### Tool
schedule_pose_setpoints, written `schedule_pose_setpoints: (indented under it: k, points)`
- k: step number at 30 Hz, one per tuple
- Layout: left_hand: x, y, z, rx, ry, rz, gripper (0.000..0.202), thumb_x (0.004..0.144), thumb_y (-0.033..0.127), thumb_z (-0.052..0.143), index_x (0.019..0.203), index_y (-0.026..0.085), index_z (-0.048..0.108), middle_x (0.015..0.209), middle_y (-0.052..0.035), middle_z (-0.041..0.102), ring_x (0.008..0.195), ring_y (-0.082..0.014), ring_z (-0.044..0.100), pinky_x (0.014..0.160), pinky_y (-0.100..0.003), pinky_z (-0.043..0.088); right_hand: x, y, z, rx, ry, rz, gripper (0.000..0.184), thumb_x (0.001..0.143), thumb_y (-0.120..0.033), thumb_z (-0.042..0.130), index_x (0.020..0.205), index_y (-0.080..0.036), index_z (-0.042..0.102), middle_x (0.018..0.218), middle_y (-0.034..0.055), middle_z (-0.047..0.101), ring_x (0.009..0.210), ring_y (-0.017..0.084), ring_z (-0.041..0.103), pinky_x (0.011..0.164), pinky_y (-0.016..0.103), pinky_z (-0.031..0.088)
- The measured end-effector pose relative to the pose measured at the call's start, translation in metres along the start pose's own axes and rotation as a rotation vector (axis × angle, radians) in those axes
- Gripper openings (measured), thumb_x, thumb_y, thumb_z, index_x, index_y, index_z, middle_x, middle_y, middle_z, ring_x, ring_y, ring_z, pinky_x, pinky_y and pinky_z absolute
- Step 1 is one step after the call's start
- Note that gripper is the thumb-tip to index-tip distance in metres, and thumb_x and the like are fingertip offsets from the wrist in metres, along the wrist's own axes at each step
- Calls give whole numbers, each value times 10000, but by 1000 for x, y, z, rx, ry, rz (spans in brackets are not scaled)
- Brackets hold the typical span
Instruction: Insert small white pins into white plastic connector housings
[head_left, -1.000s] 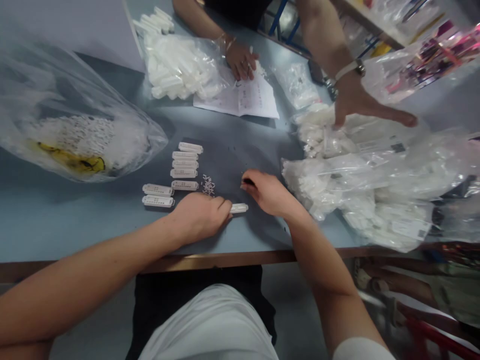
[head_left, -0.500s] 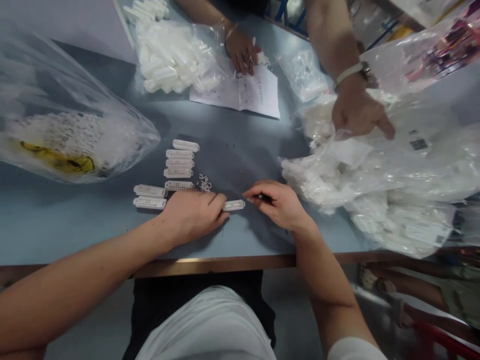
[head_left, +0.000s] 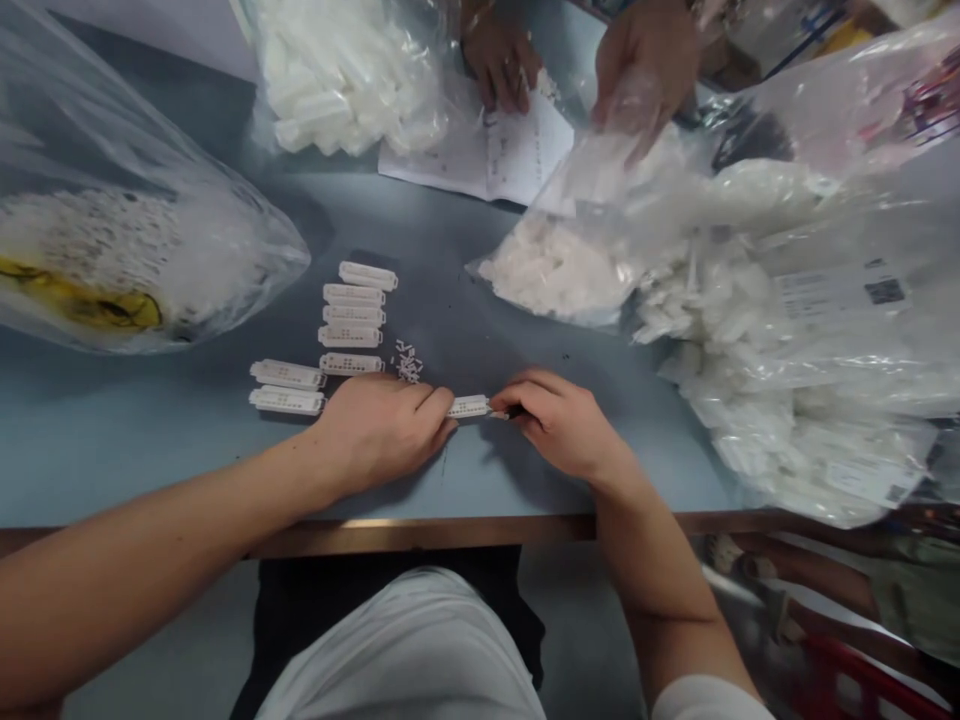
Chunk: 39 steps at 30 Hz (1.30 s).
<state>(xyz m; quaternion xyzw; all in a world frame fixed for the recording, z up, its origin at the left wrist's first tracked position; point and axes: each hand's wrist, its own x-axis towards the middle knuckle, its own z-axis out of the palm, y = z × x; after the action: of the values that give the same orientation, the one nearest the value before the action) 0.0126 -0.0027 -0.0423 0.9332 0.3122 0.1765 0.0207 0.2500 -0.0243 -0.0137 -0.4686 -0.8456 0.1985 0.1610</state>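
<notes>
My left hand point(head_left: 386, 428) is closed on the left end of a white slotted plastic strip point(head_left: 469, 406), pressing it near the table's front edge. At the strip's right end, my right hand point(head_left: 559, 420) is closed in a pinch; its fingertips hold something small that I cannot make out. Beyond my left hand lies a little heap of tiny white pieces point(head_left: 407, 362). Several similar white strips point(head_left: 350, 337) lie in a column to the left, and two more strips point(head_left: 287, 401) sit nearer my left wrist.
A clear bag with small white parts point(head_left: 112, 250) stands at left. At right lie bulky bags of white parts point(head_left: 787, 330). Across the table point(head_left: 165, 480), a co-worker's hand point(head_left: 649, 65) grips a clear bag point(head_left: 559, 265); the other hand point(head_left: 502, 65) is over a paper sheet point(head_left: 525, 150).
My right hand has moved slightly left, its fingertips now at the strip's end. The co-worker has pulled a bag of white pieces in toward the table's middle. My left hand stays put.
</notes>
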Motion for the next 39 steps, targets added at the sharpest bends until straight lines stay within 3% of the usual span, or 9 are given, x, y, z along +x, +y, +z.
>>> schedule_pose_setpoints:
  k: [12,25,32,39]
  points:
    - [-2,0,1,4,-37,1,309,952,357,456,806,161,644,575,-29,599,487,-171,543,452,-307,314,-3,-2,6,-144,-25,-142,302,888,-34,436,1000,-201,662,936,70,666,853,197,587,786,340,523]
    - [-1,1,0,-5,-54,24,269,946,329,473,787,166,615,596,-25,610,513,-181,558,473,-314,324,-2,-6,5,-192,-18,-199,272,941,-60,418,997,-149,669,910,97,668,830,198,572,769,335,521]
    - [-2,0,1,5,-28,21,263,944,330,476,808,161,625,597,-18,614,511,-185,576,470,-311,330,-3,-5,4,-171,48,-169,246,948,-87,468,1008,-197,680,922,66,680,829,172,590,750,305,514]
    - [-2,0,2,-4,-14,23,251,935,329,502,798,158,626,584,-18,609,504,-173,561,477,-300,329,-2,-2,-2,-231,21,-290,176,937,-148,538,1005,-149,701,873,80,682,757,174,539,687,311,489]
